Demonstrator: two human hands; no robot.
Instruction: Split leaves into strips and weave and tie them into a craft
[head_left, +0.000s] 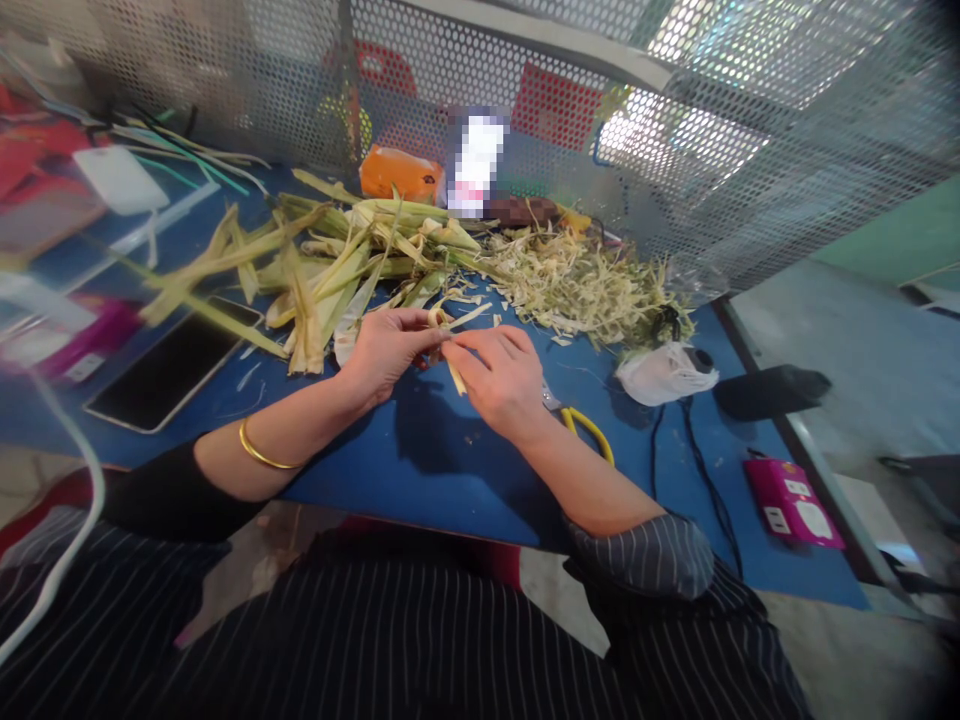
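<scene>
Both hands meet over the middle of the blue table (450,470), fingers pinched around a strip of dried husk (457,378). My left hand (386,352) grips it from the left, where part of it curls up in a loop. From the right, my right hand (499,380) pinches the same strip, its fingertips against those of the left. The strip's exact shape between the fingers is hidden. Just beyond lies a heap of long corn husks (360,250). Yellow-handled scissors (589,435) lie by my right wrist, partly covered by it.
Shredded husk (585,285) is piled at the back right. A white thread spool (667,375) and a magenta box (795,505) are on the right. A dark phone (176,365) lies left. An orange packet (401,175) and a lit phone (478,165) stand against the perforated metal screen (427,60).
</scene>
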